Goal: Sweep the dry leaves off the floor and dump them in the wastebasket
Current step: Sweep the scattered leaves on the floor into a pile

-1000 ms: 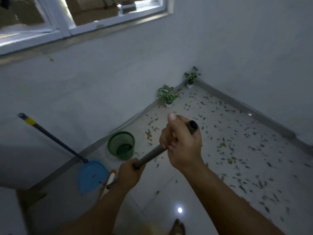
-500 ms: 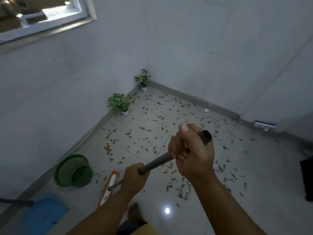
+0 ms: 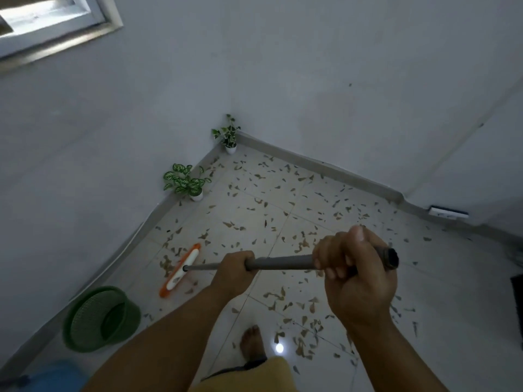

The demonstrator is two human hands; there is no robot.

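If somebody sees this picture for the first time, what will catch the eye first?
First, the two hands in the foreground: the left hand and the right hand grip a grey broom handle. Next, dry leaves scattered across the tiled floor, and a green wastebasket by the left wall.

The wastebasket stood on the floor by the left wall, the broom head just beyond it. Two potted plants sat farther back toward the corner, leaves scattered rightward.
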